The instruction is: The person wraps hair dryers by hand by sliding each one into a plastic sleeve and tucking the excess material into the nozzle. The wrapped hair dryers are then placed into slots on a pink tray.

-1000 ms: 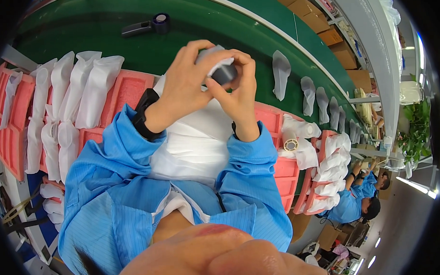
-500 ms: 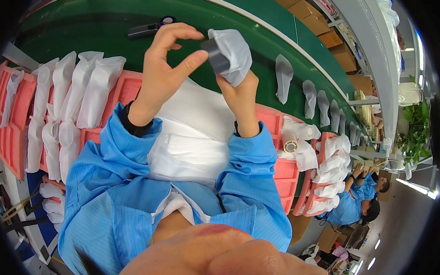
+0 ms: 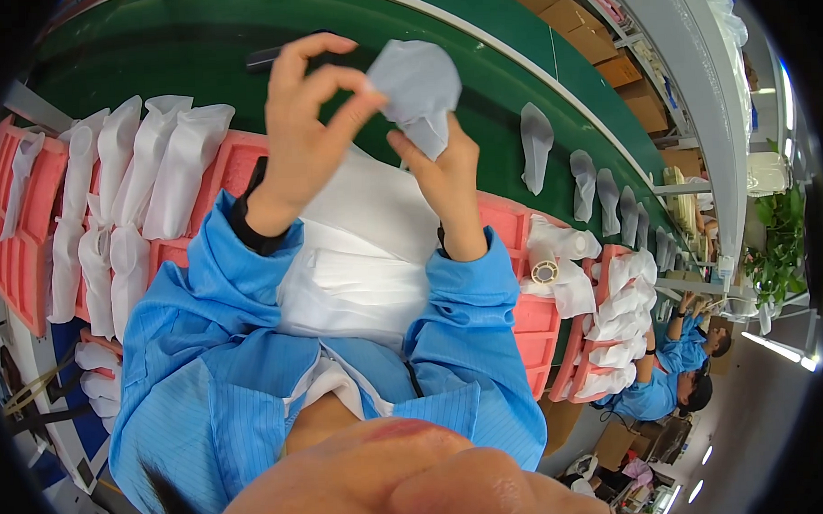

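A thin white translucent bag [image 3: 416, 77] is held up above the green belt, drawn over a dark part that now shows only as a grey shade through it. My right hand [image 3: 449, 170] grips its lower end, thumb on the near side. At the bag's left edge, the thumb and forefinger of my left hand [image 3: 312, 124] pinch together, slightly blurred; the other fingers are raised. Below my hands lies a stack of flat white bags [image 3: 364, 204]. A dark handheld device [image 3: 261, 59] rests on the belt, partly hidden behind my left hand.
Pink compartment trays [image 3: 236, 163] with wrapped pieces [image 3: 177, 174] stand at left. More pink trays [image 3: 534, 330] are at right, near a roll-ended white tube [image 3: 544, 271]. Several bagged dark parts [image 3: 535, 148] line the green belt [image 3: 187, 47]. Co-workers [image 3: 656, 384] in blue sit farther right.
The bagged part has turned and tilted, and its bare dark end no longer shows. My left fingers have closed onto the bag's edge. The bagged parts on the belt have shifted slightly right.
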{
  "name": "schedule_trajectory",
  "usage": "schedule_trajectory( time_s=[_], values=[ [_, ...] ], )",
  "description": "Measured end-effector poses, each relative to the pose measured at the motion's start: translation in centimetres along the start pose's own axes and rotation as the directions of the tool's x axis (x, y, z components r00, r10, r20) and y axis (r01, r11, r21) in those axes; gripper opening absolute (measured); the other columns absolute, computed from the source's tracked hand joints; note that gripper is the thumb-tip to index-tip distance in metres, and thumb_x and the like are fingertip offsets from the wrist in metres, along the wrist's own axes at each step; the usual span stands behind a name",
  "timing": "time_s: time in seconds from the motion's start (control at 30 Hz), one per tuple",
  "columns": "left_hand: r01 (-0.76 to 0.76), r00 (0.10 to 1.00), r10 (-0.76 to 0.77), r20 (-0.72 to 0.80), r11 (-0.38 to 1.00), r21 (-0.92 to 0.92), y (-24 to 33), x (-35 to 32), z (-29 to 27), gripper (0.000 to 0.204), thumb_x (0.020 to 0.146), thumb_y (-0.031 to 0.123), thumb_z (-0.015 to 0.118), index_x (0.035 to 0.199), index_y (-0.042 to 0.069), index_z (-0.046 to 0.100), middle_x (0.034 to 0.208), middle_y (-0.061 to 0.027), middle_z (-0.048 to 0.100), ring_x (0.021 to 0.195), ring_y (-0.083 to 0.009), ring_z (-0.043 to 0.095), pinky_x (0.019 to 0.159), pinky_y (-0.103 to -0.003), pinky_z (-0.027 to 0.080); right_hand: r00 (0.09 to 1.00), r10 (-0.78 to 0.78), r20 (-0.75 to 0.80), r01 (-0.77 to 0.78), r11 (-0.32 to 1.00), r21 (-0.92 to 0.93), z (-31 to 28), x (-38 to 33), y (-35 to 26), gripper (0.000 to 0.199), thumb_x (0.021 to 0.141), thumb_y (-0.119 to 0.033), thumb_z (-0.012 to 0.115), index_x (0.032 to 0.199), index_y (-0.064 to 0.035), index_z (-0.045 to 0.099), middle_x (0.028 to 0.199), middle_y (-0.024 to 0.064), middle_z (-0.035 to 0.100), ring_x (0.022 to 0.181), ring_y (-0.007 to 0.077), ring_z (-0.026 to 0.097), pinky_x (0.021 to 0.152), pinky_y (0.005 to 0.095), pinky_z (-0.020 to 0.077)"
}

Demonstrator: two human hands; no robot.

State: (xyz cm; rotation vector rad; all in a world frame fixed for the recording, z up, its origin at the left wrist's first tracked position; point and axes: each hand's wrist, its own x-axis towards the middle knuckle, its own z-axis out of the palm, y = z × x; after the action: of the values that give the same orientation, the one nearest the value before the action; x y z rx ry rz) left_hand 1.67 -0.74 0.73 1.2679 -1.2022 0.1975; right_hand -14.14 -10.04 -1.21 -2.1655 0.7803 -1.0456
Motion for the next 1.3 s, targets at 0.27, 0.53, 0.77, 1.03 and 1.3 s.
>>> schedule_trajectory(
  time_s=[0.27, 0.53, 0.77, 1.03, 1.3],
  values=[
    [0.084, 0.98, -0.104, 0.167, 0.989, 0.125, -4.3, -0.7, 1.1, 0.019, 0.071, 0.019, 0.075, 0.085, 0.009, 0.066, 0.096, -0.0096, 0.061, 0.086, -0.0272, 0.062, 0.074, -0.035, 0.048, 0.749, 0.388, 0.537, -0.492, 0.869, 0.058, -1.3, 1.9, 5.0, 0.038, 0.081, -0.019, 0.072, 0.111, -0.0005, 0.058, 0.081, 0.006, 0.064, 0.069, 0.0103, 0.056, 0.063, 0.0279, 0.045],
    [0.082, 0.652, -0.133, 0.747, 0.991, 0.106, -0.7, -8.6, 6.6, 0.023, 0.073, 0.021, 0.074, 0.082, 0.006, 0.06, 0.087, -0.0095, 0.054, 0.083, -0.0297, 0.057, 0.07, -0.039, 0.046, 0.82, 0.561, 0.117, -0.365, 0.669, -0.648, -1.2, 3.0, 13.0, 0.056, 0.076, -0.012, 0.067, 0.127, -0.003, 0.045, 0.109, 0.0243, 0.061, 0.098, 0.037, 0.061, 0.084, 0.0443, 0.0502],
    [-0.07, 0.669, -0.027, 0.743, 0.993, 0.098, -0.8, -10.8, 7.6, 0.026, 0.071, 0.025, 0.075, 0.083, 0.007, 0.061, 0.09, -0.009, 0.055, 0.089, -0.0275, 0.056, 0.075, -0.037, 0.045, 0.902, 0.421, 0.093, -0.197, 0.594, -0.78, 0.5, 4.2, 9.5, 0.064, 0.074, -0.015, 0.07, 0.132, -0.0032, 0.045, 0.121, 0.0252, 0.056, 0.106, 0.0396, 0.058, 0.09, 0.044, 0.0483],
    [-0.223, 0.689, 0.05, 0.723, 0.964, 0.146, -2.0, -13.1, 9.4, 0.034, 0.064, 0.03, 0.076, 0.089, 0.01, 0.065, 0.092, -0.0094, 0.058, 0.087, -0.028, 0.056, 0.072, -0.038, 0.046, 0.902, 0.219, 0.372, -0.216, 0.975, -0.05, 10.4, 13.0, 12.1, 0.084, 0.061, -0.027, 0.084, 0.13, 0.0036, 0.047, 0.127, 0.0223, 0.055, 0.115, 0.0339, 0.055, 0.094, 0.0386, 0.0459],
    [-0.102, 0.665, -0.041, 0.745, 0.984, 0.145, -1.2, -12.1, 8.2, 0.032, 0.062, 0.033, 0.077, 0.083, 0.01, 0.066, 0.095, -0.01, 0.06, 0.089, -0.0287, 0.057, 0.07, -0.039, 0.046, 0.885, 0.216, 0.413, -0.201, 0.976, -0.081, 13.6, 12.3, 13.3, 0.073, 0.052, -0.022, 0.084, 0.114, 0.0024, 0.053, 0.108, 0.0169, 0.063, 0.1, 0.0316, 0.061, 0.089, 0.0346, 0.0475]
  ],
)
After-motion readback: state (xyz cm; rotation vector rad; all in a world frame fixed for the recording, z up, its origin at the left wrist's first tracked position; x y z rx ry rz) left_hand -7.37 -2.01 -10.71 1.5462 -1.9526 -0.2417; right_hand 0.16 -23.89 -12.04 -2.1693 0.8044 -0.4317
